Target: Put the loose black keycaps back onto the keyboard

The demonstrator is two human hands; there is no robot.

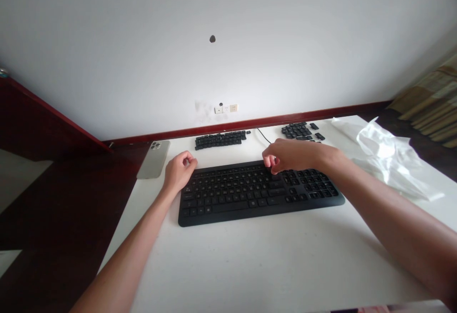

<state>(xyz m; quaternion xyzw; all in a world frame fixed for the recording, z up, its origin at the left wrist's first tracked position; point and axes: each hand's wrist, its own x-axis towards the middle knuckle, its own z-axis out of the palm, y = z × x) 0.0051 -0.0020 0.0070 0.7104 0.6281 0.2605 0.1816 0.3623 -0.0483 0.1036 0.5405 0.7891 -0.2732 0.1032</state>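
A black keyboard lies on the white table. Keycaps cover most of its left and middle part, while bare sockets show in the number block at the right. My left hand rests at its upper left corner with fingers curled toward the thumb; nothing shows in them. Over the upper right of the letter block is my right hand, fingers pinched together and pointing down at the keys. Whatever the pinch holds, if anything, is hidden. Behind the keyboard lie rows of loose black keycaps and a second group of keycaps.
A phone lies face down at the table's left edge. Crumpled clear plastic covers part of the right side. A thin cable runs back toward the wall, where sockets are set.
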